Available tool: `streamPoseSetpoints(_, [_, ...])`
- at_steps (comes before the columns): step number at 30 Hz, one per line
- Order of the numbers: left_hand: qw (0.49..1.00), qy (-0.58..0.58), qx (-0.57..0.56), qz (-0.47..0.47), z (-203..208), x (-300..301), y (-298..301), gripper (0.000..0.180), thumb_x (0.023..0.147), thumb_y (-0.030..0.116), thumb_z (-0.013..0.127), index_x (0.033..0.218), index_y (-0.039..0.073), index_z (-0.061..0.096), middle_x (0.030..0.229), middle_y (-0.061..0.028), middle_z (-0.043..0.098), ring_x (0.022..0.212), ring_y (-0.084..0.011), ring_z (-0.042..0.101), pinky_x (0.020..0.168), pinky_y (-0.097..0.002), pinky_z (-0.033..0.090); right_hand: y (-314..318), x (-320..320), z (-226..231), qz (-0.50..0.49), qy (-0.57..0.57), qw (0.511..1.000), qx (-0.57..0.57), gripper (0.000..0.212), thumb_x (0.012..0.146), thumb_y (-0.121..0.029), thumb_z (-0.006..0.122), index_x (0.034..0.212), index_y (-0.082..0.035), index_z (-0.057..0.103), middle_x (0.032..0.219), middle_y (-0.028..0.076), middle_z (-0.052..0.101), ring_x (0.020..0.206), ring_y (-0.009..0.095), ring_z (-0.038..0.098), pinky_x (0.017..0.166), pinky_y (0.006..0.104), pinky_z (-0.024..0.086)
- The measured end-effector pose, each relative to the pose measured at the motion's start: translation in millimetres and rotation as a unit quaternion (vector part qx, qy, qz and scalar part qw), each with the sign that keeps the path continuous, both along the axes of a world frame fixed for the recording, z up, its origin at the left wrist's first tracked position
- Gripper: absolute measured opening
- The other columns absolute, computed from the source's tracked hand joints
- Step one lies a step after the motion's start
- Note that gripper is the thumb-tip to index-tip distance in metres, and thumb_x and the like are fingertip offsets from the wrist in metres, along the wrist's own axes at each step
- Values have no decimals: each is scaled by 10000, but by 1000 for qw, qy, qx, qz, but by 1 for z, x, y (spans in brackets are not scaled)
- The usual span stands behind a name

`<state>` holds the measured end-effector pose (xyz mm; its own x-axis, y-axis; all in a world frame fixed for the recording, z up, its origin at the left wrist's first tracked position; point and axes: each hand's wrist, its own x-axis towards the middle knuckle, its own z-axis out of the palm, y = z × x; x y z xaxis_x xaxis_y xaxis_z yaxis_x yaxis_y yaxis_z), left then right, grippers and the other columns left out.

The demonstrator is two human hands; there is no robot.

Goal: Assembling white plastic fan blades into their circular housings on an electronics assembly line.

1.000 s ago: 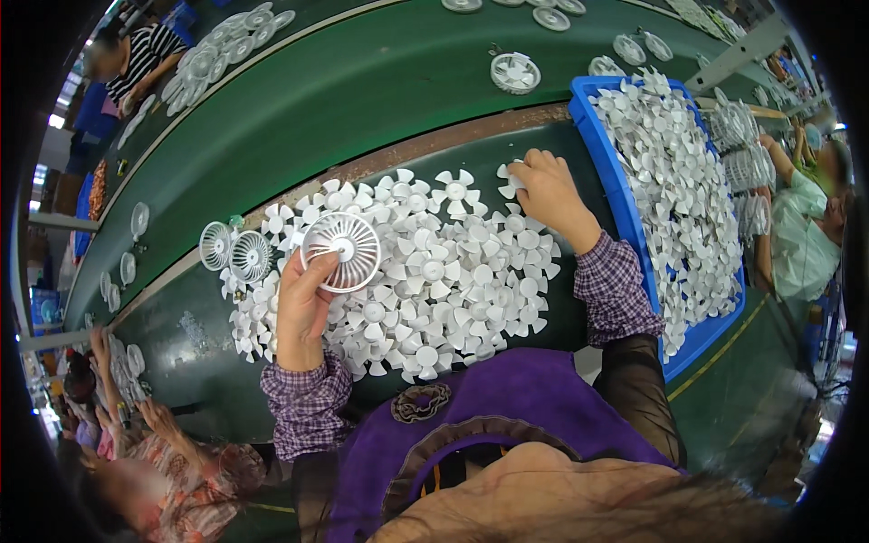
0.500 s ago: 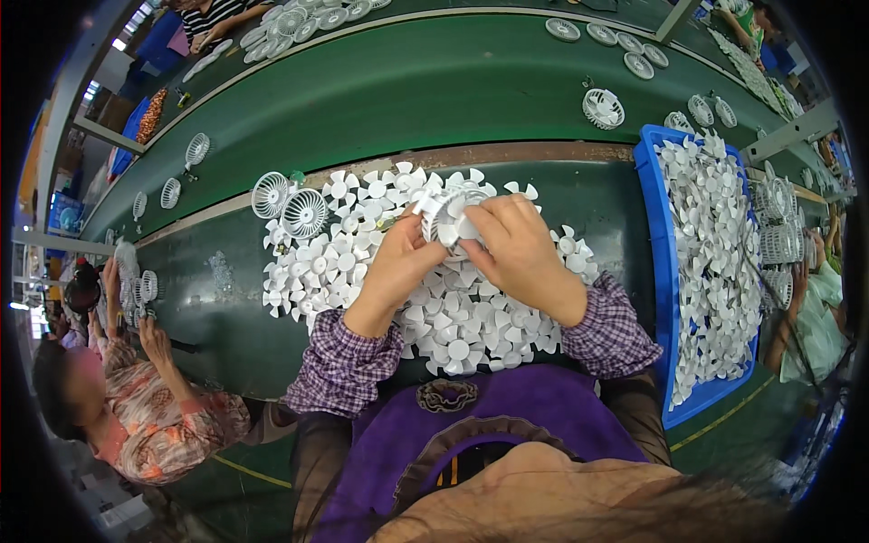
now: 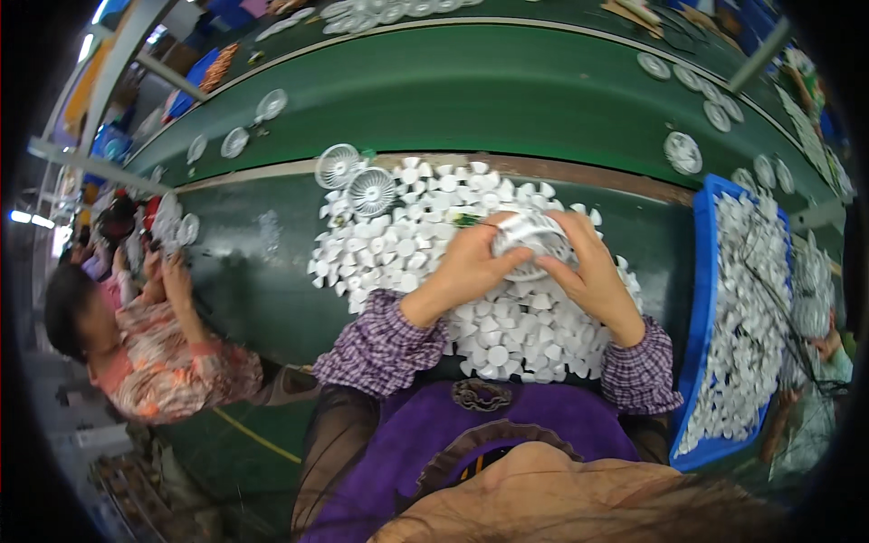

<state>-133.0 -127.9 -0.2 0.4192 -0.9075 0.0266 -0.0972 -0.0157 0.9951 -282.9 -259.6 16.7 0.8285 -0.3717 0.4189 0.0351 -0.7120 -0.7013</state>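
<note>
Both my hands grip one white slotted fan housing (image 3: 531, 237) above a heap of small white fan blades (image 3: 385, 249). My left hand (image 3: 472, 267) is closed round its left side, thumb along the near edge. From the right, my right hand (image 3: 587, 267) wraps it with the fingers over the far side. A small green part (image 3: 467, 219) with a thin wire shows beside the housing at my left fingers. Motion blurs the housing, so its inside cannot be made out. Two more round slotted housings (image 3: 371, 192) lie at the heap's far left edge.
A blue bin (image 3: 695, 362) full of white fan blades stands at the right. Beyond the worktable runs a green conveyor belt (image 3: 471, 90) carrying scattered housings. A co-worker (image 3: 172, 353) sits at the left, hands on white parts. Metal posts rise at both sides.
The view has swung, so the scene sits further right. The fan housing has been turned in my hands; my right fingers moved from its near face to its far side.
</note>
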Motion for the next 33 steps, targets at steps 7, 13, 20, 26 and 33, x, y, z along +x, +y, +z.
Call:
streamPoseSetpoints(7, [993, -104, 18, -58, 15, 7, 8, 319, 826, 130, 677, 1105, -7, 605, 964, -81, 663, 849, -138, 611, 746, -276, 494, 5, 4, -9, 37, 54, 986, 151, 339, 809, -127, 672, 1099, -32, 523, 965, 145, 623, 902, 273, 620, 774, 331, 471])
streamPoseSetpoints(13, [973, 214, 39, -80, -8, 17, -3, 416, 856, 134, 671, 1219, -8, 526, 1105, -105, 622, 972, -145, 609, 738, -266, 531, -29, 19, -14, 32, 61, 942, 328, 280, 816, -66, 673, 1061, -10, 550, 930, 16, 617, 836, 87, 560, 758, 231, 452])
streamPoseSetpoints(20, [980, -12, 170, 100, 18, 99, 45, 241, 872, 240, 637, 1074, 109, 645, 825, 20, 665, 658, -44, 583, 466, -189, 380, -140, -4, -54, -233, 50, 965, 105, 389, 825, -122, 689, 1146, 40, 541, 957, 75, 636, 779, 108, 591, 677, 238, 480])
streamPoseSetpoints(26, [891, -65, 171, 415, -38, 244, 113, 375, 798, 334, 723, 1037, 63, 624, 839, 15, 618, 683, -61, 536, 472, -202, 370, -120, -25, -74, -157, 39, 987, -10, 196, 733, -108, 695, 905, -37, 632, 788, 118, 606, 742, 257, 620, 687, 340, 501])
streamPoseSetpoints(33, [875, -50, 249, 413, -84, 302, 113, 377, 767, 367, 742, 955, 60, 631, 754, 17, 596, 615, -67, 509, 446, -211, 354, -89, -14, -73, -166, 213, 954, -129, 399, 691, -355, 709, 965, -71, 650, 866, 138, 606, 894, 350, 584, 762, 447, 474])
